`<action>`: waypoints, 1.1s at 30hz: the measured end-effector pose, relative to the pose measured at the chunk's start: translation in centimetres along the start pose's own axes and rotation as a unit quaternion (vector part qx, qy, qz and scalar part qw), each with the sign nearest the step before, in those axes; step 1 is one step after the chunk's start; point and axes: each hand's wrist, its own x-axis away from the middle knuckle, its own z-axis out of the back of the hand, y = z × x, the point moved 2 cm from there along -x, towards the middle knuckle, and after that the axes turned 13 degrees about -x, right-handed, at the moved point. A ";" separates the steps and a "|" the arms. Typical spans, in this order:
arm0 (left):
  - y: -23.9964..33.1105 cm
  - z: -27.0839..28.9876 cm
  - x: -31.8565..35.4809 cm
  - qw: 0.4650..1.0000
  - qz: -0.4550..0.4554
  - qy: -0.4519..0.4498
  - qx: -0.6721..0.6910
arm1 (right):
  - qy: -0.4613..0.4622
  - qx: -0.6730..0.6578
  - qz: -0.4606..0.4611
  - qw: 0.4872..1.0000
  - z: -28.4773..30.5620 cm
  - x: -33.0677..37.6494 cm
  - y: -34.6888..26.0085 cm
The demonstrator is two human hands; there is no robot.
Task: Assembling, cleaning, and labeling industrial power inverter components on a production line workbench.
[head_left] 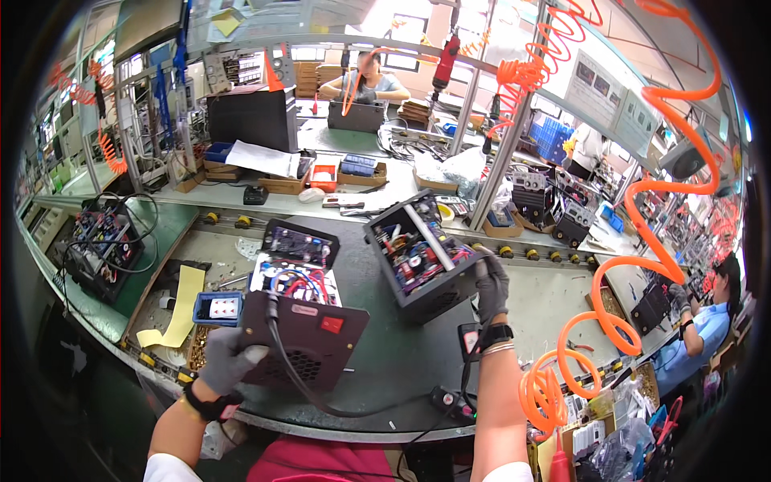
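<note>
My left hand, in a grey glove, grips the lower left edge of a black electronics unit. Its back panel carries a red rocker switch, a round vent grille and a thick black power cable; blue and red wires show behind the panel. My right hand, gloved too, holds the right corner of a tilted black metal housing. Packed circuit boards and coloured wires fill its open side. Both pieces are over the dark green work mat, a gap between them.
A blue bin, a yellow paper strip and a tray of small brass parts lie left. Another open unit stands farther left. An orange coiled hose hangs at the right. Co-workers sit across and at the right.
</note>
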 end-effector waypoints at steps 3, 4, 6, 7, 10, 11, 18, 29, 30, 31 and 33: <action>4.3 1.7 -3.2 0.998 -0.002 -0.031 -0.052 | 0.046 0.010 -0.015 0.999 5.3 0.1 1.2; 5.0 1.9 -4.1 0.998 0.007 -0.035 -0.056 | 0.087 0.040 -0.105 0.990 6.3 0.5 1.8; 7.5 1.2 -6.3 0.989 -0.054 -0.058 -0.125 | 0.118 0.027 -0.176 0.977 8.4 1.7 3.8; 8.5 0.2 -7.5 0.977 -0.063 -0.103 -0.175 | 0.140 0.089 -0.231 0.959 9.8 2.2 4.3; 13.9 -3.3 -10.1 0.917 -0.139 -0.266 -0.261 | 0.178 0.223 -0.222 0.932 23.6 2.5 5.3; 15.2 -4.7 -10.2 0.868 -0.136 -0.348 -0.327 | 0.258 0.272 -0.120 0.919 22.6 2.2 5.0; 14.5 -9.5 -7.5 0.766 -0.209 -0.514 -0.325 | -0.002 0.472 0.051 0.880 0.8 -0.4 -7.2; 6.1 -5.4 -10.2 0.720 -0.567 -0.209 -0.342 | -0.123 0.715 -0.005 0.689 -10.9 -0.6 0.9; 6.3 -5.4 -10.1 0.721 -0.567 -0.211 -0.338 | -0.124 0.716 -0.008 0.687 -10.5 -0.6 1.2; 6.4 -5.3 -10.2 0.709 -0.566 -0.228 -0.354 | -0.140 0.681 -0.022 0.719 -10.0 -0.8 1.2; 5.8 -5.4 -9.7 0.699 -0.588 -0.185 -0.363 | -0.178 0.633 -0.018 0.753 -8.7 -0.7 0.9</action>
